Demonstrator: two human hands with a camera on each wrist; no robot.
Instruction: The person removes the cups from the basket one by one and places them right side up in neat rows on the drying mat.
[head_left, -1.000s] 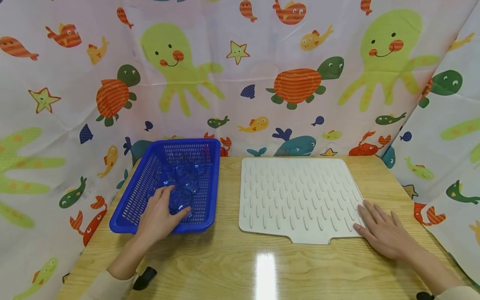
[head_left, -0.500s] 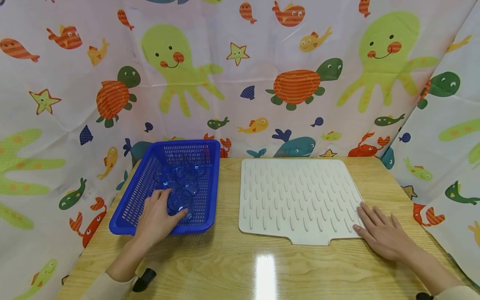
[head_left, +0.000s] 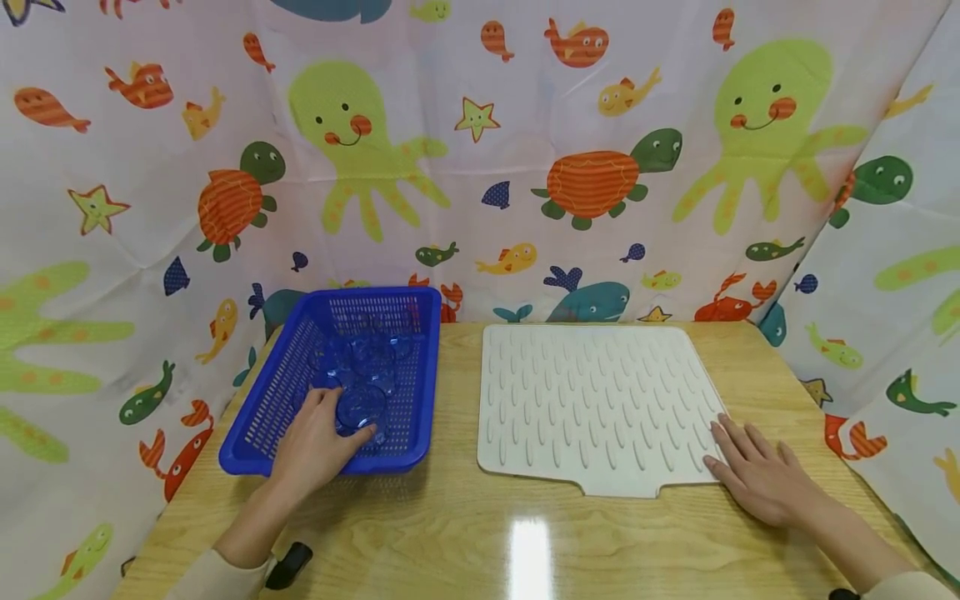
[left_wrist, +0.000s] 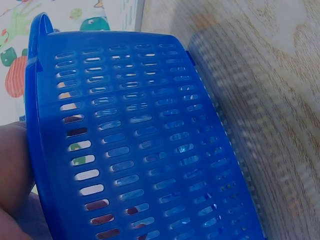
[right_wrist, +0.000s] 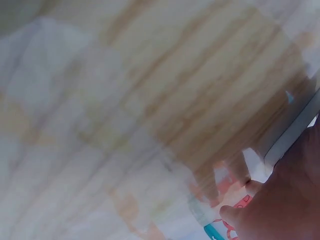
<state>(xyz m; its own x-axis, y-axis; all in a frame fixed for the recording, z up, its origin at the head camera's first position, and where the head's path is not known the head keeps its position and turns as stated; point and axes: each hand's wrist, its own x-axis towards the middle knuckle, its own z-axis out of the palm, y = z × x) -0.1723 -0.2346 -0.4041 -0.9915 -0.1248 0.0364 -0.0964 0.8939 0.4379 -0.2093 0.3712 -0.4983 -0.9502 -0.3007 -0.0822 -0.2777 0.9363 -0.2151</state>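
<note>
In the head view, a blue plastic basket (head_left: 429, 375) stands on the left of the table with several clear glasses inside. My left hand (head_left: 318, 442) reaches over its near side, thumb and fingers around the round rim of the nearest clear glass (head_left: 363, 404). In the left wrist view the slotted basket wall (left_wrist: 120, 125) hides the fingertips and most of the glass. On the right, a white ridged drying mat (head_left: 592, 400) lies flat. My right hand (head_left: 765, 475) rests with fingers extended, fingertips on the mat's right edge.
Behind the basket, more clear glasses (head_left: 371, 350) sit close together within it. The wooden table (head_left: 450, 533) runs up to a sea-animal curtain (head_left: 495, 158) at the back and sides. A tab on the mat points toward the near edge.
The head view has tilted up slightly, so everything sits a little lower. My left hand stays at the nearest glass, with that glass shifted only slightly. The right hand keeps its place.
</note>
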